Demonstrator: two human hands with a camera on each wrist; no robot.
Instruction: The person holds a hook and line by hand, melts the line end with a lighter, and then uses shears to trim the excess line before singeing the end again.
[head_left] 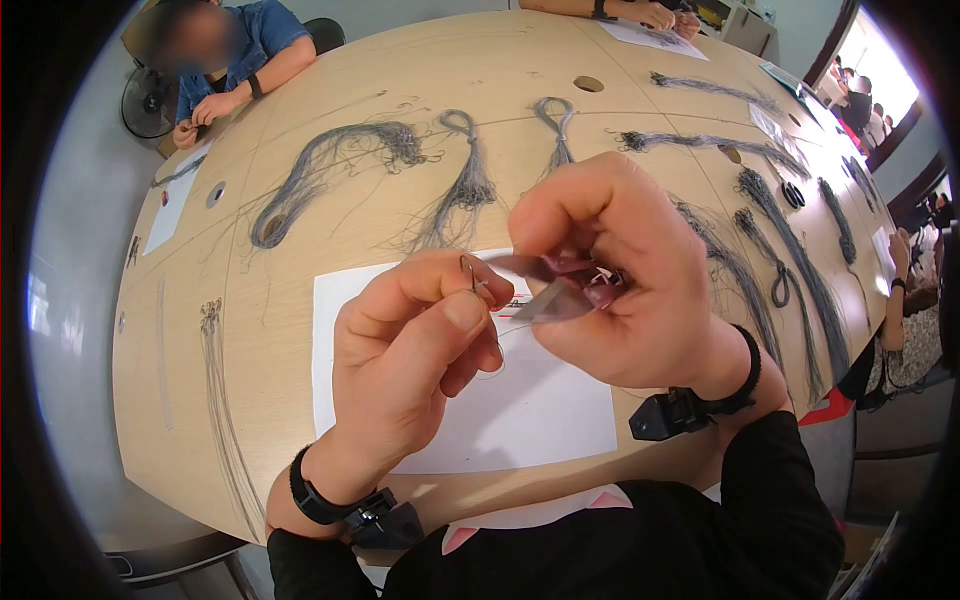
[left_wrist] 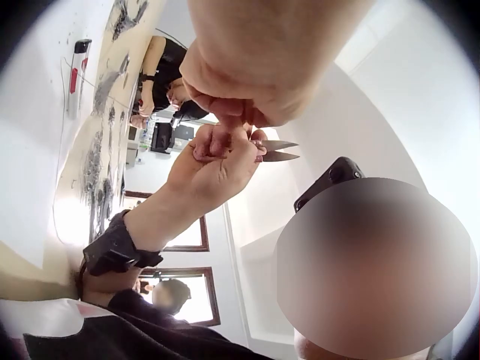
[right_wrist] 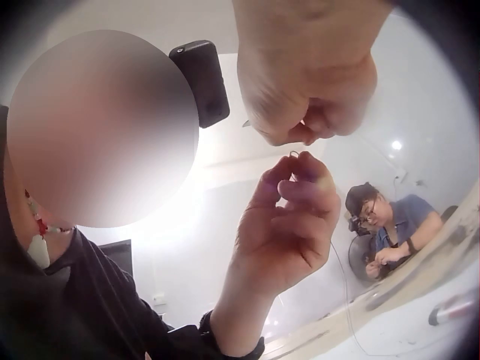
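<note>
In the head view my left hand pinches a small metal hook with thin line between thumb and fingertips. My right hand is curled round small scissors, whose parted blades point left, close beside the left fingertips. Whether the blades touch the line cannot be told. The left wrist view shows the blades sticking out past the right hand, with the left hand above. In the right wrist view the hook tops the left fingertips, below the right hand.
A white sheet with print lies on the table under the hands. Bundles of grey hooked lines lie beyond it and at the right; several thin lines lie at the left. Another person sits across the table.
</note>
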